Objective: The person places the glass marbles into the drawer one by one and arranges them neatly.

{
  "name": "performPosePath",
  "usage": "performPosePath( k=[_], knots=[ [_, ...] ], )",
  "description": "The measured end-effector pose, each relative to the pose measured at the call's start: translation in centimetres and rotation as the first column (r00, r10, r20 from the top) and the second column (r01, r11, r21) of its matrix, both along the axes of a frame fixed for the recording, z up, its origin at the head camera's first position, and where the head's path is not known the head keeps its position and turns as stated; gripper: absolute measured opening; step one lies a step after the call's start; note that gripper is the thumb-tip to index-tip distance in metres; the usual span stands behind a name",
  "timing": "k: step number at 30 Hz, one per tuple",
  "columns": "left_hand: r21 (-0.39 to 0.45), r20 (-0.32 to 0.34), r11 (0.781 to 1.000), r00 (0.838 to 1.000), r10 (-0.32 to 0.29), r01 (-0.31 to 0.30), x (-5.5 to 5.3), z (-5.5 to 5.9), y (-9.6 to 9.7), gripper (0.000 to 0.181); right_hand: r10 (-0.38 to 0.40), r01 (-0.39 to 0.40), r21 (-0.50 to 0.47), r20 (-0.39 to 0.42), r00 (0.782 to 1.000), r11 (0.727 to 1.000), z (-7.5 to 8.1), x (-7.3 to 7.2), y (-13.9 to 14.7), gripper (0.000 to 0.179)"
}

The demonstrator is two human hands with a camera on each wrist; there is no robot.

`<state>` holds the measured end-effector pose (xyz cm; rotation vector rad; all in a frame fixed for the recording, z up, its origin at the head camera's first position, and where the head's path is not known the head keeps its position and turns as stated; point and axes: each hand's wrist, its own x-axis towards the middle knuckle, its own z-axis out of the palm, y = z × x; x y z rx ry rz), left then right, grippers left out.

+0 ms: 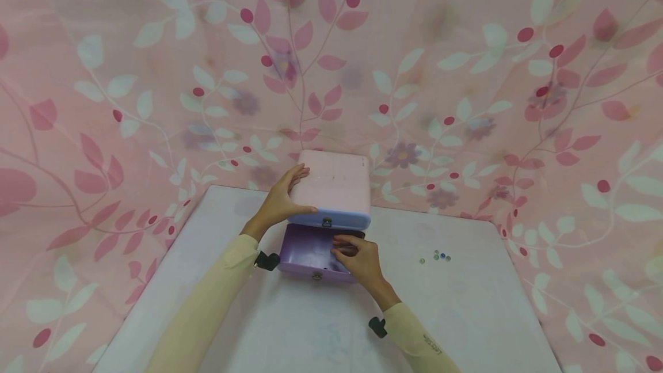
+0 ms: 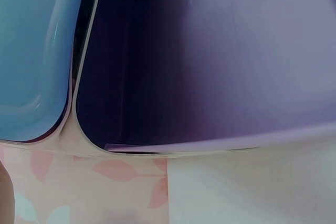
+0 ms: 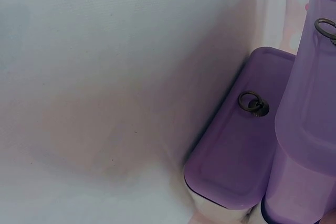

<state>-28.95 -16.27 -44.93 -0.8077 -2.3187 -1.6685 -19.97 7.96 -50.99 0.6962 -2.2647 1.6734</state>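
Observation:
A small pink drawer chest point(image 1: 331, 180) stands near the back of the table, with a blue drawer front point(image 1: 339, 219) above a pulled-out purple drawer point(image 1: 297, 246). My left hand point(image 1: 277, 200) rests against the chest's left side, its thumb along the blue front's top edge and its fingers farther back. Over the right part of the purple drawer is my right hand point(image 1: 359, 258), its fingers loosely bent, thumb and fingertips apart, nothing visible between them. The left wrist view looks into the drawer's interior point(image 2: 236, 66). In the right wrist view, a closed purple drawer front point(image 3: 231, 140) is beside the pulled-out one point(image 3: 310, 114).
Several small glass marbles point(image 1: 437, 255) lie on the white tabletop point(image 1: 466, 315), right of the chest. A pink leaf-patterned cloth point(image 1: 440, 102) hangs close behind the chest and around the table's sides. Small metal ring pulls point(image 3: 251, 102) stick out from the drawer fronts.

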Motion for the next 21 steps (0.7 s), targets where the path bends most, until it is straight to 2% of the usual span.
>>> performPosePath(
  k=[13, 21],
  knots=[
    [-0.011, -0.013, 1.0, 1.0, 0.008, -0.008, 0.17, -0.23, 0.02, 0.109, 0.019, -0.019, -0.008, 0.003, 1.0, 1.0, -0.07, 0.14, 0.24, 0.028],
    [0.0, -0.01, 1.0, 1.0, 0.007, -0.007, 0.35, -0.3, 0.1, 0.11, -0.004, 0.003, -0.035, -0.017, 1.0, 0.999, 0.01, 0.28, 0.68, 0.029]
  ],
)
